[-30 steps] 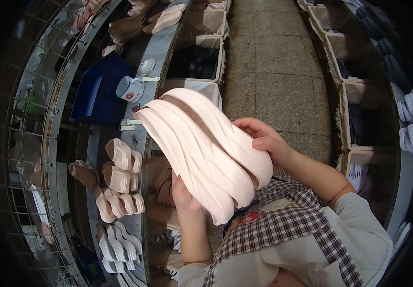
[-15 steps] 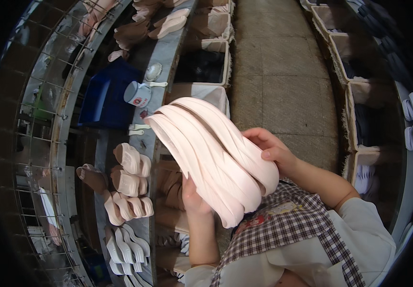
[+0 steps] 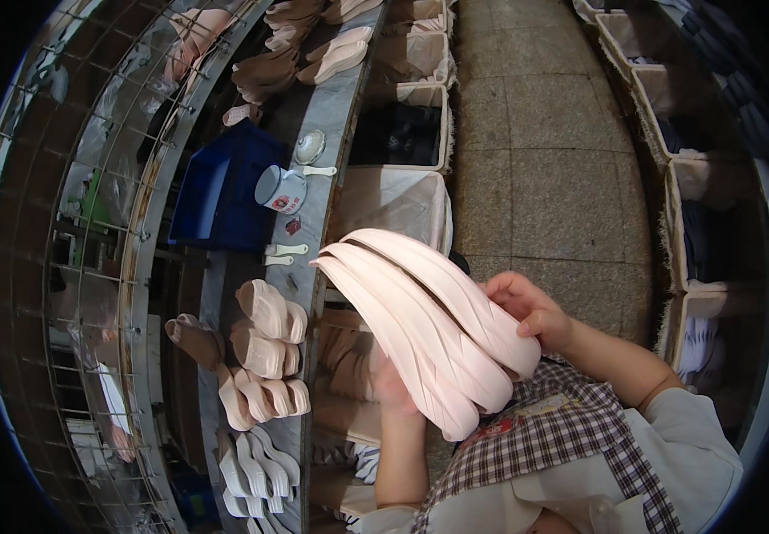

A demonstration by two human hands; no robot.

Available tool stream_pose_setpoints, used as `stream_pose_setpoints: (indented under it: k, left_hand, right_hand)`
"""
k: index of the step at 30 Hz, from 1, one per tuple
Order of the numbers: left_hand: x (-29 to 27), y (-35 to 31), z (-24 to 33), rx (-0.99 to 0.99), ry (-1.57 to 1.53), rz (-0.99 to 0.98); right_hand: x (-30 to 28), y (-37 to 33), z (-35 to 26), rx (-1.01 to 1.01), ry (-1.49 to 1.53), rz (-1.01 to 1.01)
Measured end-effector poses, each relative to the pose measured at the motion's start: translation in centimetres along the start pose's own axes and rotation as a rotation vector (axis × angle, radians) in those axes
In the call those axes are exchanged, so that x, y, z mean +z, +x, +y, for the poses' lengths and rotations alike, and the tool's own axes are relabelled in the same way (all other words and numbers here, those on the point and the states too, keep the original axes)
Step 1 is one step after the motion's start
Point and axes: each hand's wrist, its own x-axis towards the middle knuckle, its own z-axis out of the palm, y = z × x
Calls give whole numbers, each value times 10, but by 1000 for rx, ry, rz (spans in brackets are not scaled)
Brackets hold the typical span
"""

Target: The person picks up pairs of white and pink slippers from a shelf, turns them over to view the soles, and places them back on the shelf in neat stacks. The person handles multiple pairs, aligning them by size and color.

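In front of me I hold a slanted stack of several pale pink shoe soles (image 3: 429, 329), nested against one another, their far ends fanning apart slightly. My right hand (image 3: 531, 311) is closed on the near right edge of the outermost sole, thumb on its side. Under the stack's left side, my left hand (image 3: 395, 390) supports it; most of its fingers are hidden behind the soles. Beside them on the left, the grey bench (image 3: 306, 307) bears beige and brown soles (image 3: 269, 351) and a group of white soles (image 3: 258, 467).
An enamel mug (image 3: 280, 190), its lid (image 3: 311, 147), white-handled tools (image 3: 285, 255) and a blue crate (image 3: 224, 191) are along the bench. Lined bins (image 3: 446, 133) border the tiled aisle (image 3: 554, 142); more bins (image 3: 676, 222) stand right. A wire grid (image 3: 100, 267) rises far left.
The stack and both hands have come lower and a little to the right in view. The bench and bins have shifted the same way. My grip looks the same.
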Motion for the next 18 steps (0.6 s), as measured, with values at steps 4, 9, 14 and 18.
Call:
stream_pose_setpoints:
  k: [4, 9, 14, 18]
  left_hand:
    - [-1, 2, -3, 51, 48, -15]
    - [-11, 6, -4, 54, 84, -31]
    - [-16, 6, -8, 46, 57, 20]
    - [-22, 27, -8, -131, 91, 332]
  right_hand:
    - [-2, 1, 5, -3, 5, 39]
    - [-9, 3, 12, -21, 28, -31]
    - [-14, 4, 18, -36, 35, -35]
    - [-5, 9, 22, 3, -154, 89]
